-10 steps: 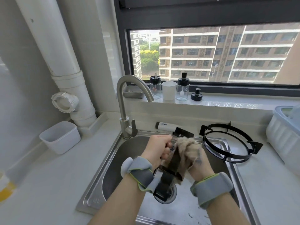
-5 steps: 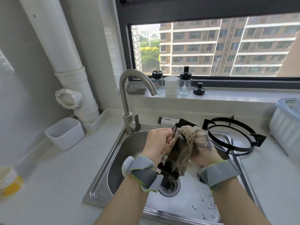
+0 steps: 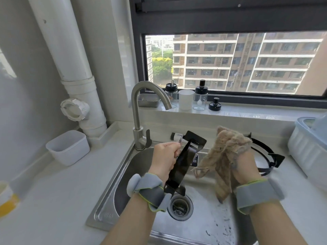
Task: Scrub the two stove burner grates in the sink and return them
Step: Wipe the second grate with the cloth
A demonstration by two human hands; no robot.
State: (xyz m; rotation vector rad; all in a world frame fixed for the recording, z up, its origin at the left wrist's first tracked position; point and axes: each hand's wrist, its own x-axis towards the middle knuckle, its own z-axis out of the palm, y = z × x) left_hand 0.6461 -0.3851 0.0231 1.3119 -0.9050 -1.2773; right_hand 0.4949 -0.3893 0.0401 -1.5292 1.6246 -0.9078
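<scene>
My left hand [image 3: 165,158]: grips the black metal burner grate [image 3: 184,163] above the steel sink [image 3: 108,206].
My right hand [image 3: 245,167]: clutches a tan woven scrub cloth [image 3: 224,156], just beside the grate.

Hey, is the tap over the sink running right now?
Off: no stream of water falls from the faucet spout into the sink.
</scene>
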